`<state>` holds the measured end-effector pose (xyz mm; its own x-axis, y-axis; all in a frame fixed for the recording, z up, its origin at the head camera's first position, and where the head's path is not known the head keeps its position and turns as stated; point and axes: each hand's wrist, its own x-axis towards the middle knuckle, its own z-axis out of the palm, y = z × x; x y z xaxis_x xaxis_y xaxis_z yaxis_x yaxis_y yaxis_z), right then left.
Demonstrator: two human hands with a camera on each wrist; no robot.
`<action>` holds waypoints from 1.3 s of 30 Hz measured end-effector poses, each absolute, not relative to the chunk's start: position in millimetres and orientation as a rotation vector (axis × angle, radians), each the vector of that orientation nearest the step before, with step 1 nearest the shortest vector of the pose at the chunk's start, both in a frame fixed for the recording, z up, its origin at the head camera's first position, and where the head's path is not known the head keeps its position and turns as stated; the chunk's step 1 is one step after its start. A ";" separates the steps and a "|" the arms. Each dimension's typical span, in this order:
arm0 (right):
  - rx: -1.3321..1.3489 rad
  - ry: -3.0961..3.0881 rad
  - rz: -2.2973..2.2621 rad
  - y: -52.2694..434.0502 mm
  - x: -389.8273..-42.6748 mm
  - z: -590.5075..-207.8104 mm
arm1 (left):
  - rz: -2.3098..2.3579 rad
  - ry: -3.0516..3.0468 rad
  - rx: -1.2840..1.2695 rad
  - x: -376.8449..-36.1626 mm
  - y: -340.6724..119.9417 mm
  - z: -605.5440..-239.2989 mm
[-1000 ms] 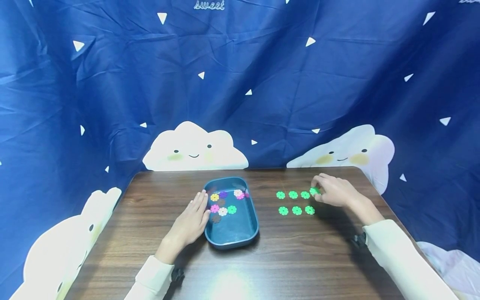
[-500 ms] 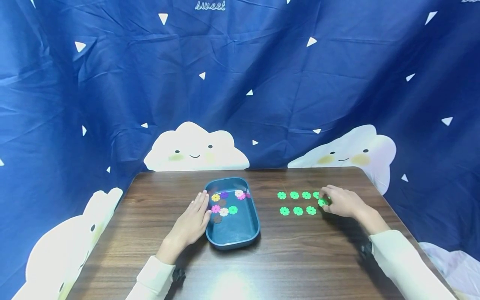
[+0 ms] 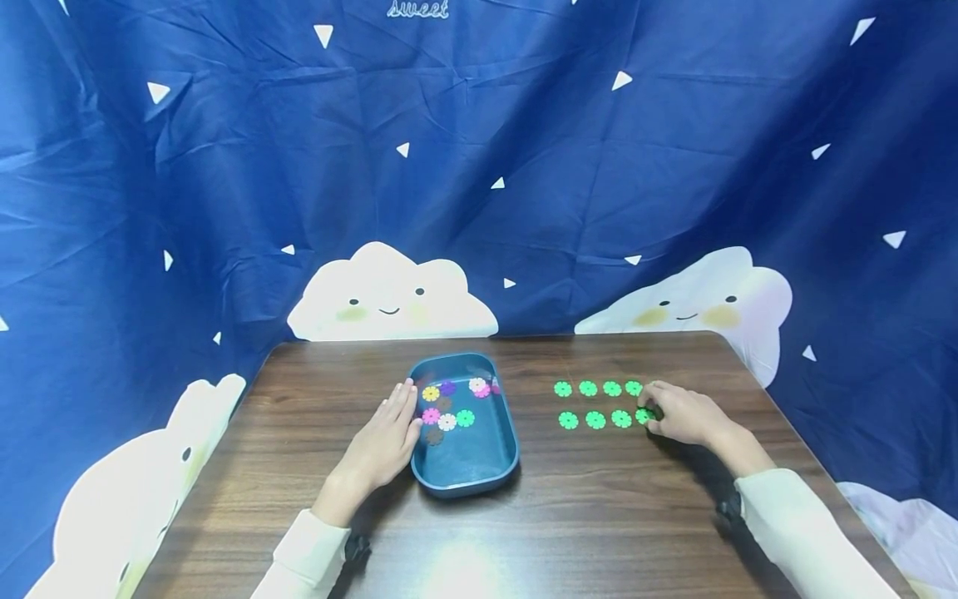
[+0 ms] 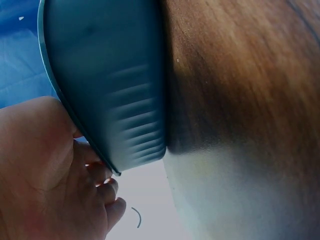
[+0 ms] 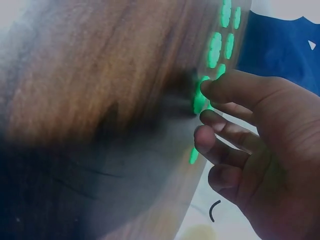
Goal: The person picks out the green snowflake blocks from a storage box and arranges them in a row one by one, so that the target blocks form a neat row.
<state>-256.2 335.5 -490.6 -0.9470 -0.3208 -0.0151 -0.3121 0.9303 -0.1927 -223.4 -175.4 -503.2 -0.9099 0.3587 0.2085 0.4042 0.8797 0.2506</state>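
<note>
My right hand (image 3: 681,413) is at the right end of two rows of green flower-shaped discs (image 3: 595,420). Its thumb and forefinger pinch the last disc (image 5: 200,96) of the near row, down at the tabletop. Another green disc (image 5: 194,155) of the far row lies beyond the fingers, mostly hidden by the hand in the head view. My left hand (image 3: 382,437) rests along the left side of a dark teal tray (image 3: 488,482), fingers straight on its rim. Yellow, purple, pink, white, brown and green flower discs (image 3: 446,422) lie in the tray.
Both the tray and the green rows are on a dark wooden table (image 3: 569,532). A blue curtain (image 3: 524,125) with white clouds and triangles hangs behind its far edge.
My right hand has moved from the far row towards me with a green disc, which now sits at the near row's right end. My left hand has stayed at the tray.
</note>
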 end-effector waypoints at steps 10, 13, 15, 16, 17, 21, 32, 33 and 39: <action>-0.499 3.037 -0.286 337.3 -253.7 -492.3 | -0.445 -2.901 -0.579 -222.1 -174.7 -500.5; -0.499 3.037 -0.291 337.0 -253.8 -490.0 | -0.450 -2.897 -0.587 -222.1 -175.1 -500.7; -0.510 3.050 -0.289 334.7 -255.1 -485.1 | -0.443 -2.893 -0.593 -222.9 -175.8 -502.6; -0.517 3.056 -0.290 332.7 -256.1 -481.4 | -0.434 -2.893 -0.594 -223.7 -176.2 -503.9; -0.522 3.062 -0.296 329.8 -257.3 -476.9 | -0.425 -2.895 -0.595 -224.3 -176.6 -505.1; -0.574 3.086 -0.304 309.6 -264.5 -455.1 | -0.408 -2.895 -0.601 -225.9 -177.6 -507.7; -0.892 3.048 -0.285 200.6 -284.8 -420.0 | -0.435 -2.902 -0.583 -221.8 -174.9 -499.8; -0.916 3.036 -0.273 190.0 -286.5 -418.2 | -0.431 -2.903 -0.581 -221.6 -175.0 -499.5; -1.046 2.986 -0.205 135.7 -296.9 -413.2 | -0.427 -2.899 -0.581 -221.7 -175.2 -499.5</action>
